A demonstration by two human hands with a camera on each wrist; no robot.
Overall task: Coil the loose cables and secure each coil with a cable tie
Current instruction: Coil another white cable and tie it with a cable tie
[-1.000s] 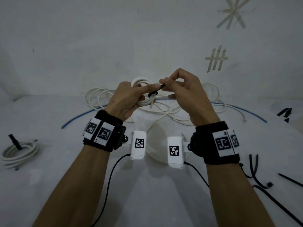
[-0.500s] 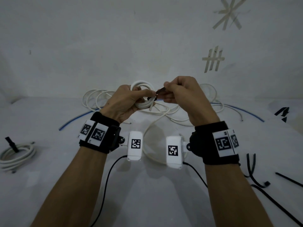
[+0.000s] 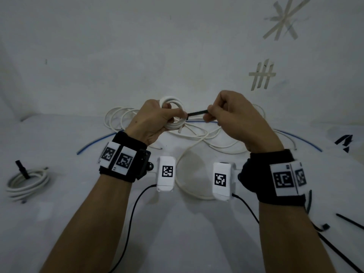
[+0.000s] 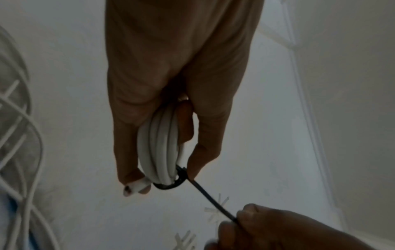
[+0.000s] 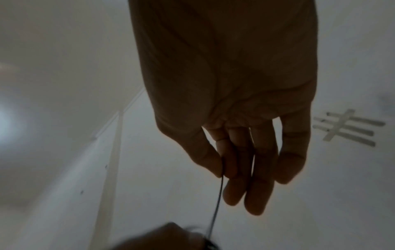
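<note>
Head view, frame centre: a white coil (image 3: pixel 173 115) was gripped by the left hand (image 3: pixel 155 121); the cable tie (image 3: pixel 197 113) tail, pinched by the right hand (image 3: pixel 234 117), had been drawn further rightward than before, so cinching was judged nearly done.

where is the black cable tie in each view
Head: cable tie at centre, between both hands.
Left wrist: loop round the coil, tail running lower right.
Right wrist: thin strand below the fingers.
Shared landmark: right hand pinching the tail.

Dim, grainy; blurred backlit wrist views
</note>
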